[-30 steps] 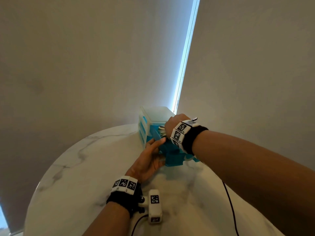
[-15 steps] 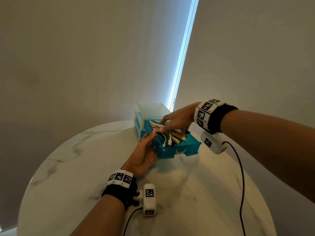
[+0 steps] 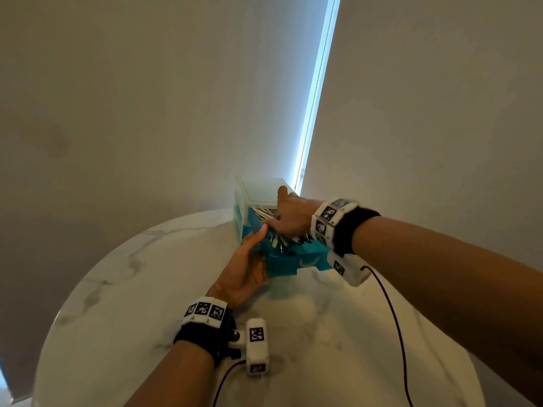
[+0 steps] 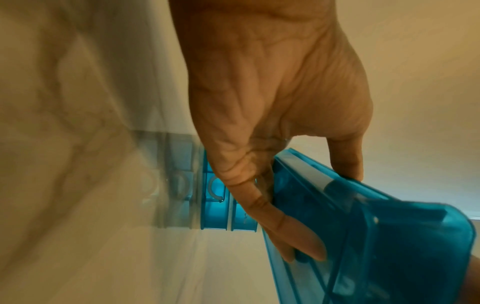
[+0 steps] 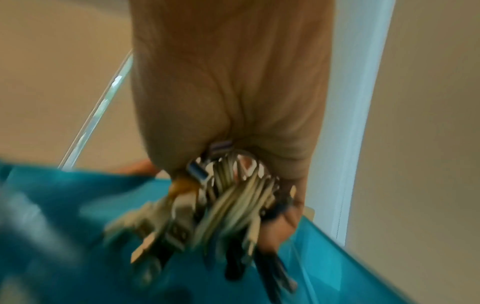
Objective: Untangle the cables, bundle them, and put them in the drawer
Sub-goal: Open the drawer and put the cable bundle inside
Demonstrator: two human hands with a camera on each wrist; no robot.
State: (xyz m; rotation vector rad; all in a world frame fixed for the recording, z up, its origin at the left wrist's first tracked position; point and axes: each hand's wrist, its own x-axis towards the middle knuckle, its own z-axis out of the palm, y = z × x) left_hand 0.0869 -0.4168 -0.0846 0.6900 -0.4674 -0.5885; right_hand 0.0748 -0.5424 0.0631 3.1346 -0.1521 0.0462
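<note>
A blue translucent drawer [image 3: 293, 261] is pulled out of a small clear drawer unit [image 3: 255, 186] at the far side of the table. A bundle of white and black cables [image 3: 269, 214] with plugs lies in it. My right hand [image 3: 282, 223] holds the cable bundle [image 5: 228, 205] from above, low inside the drawer [image 5: 337, 257], thumb raised against the unit's top. My left hand [image 3: 254, 251] grips the drawer's left wall, which the left wrist view shows pinched between thumb and fingers [image 4: 291, 242]. The drawer [image 4: 389, 236] is tilted there.
The round white marble table [image 3: 147, 289] stands in a corner of plain walls, with a bright window slit [image 3: 314, 83] behind the unit. Two more blue drawers [image 4: 215, 197] sit closed lower in the unit. A black wrist-camera wire [image 3: 393, 318] trails across the table at right.
My right hand has come down and back toward the unit with the cable bundle, deeper into the drawer. My left hand stays on the drawer's left wall.
</note>
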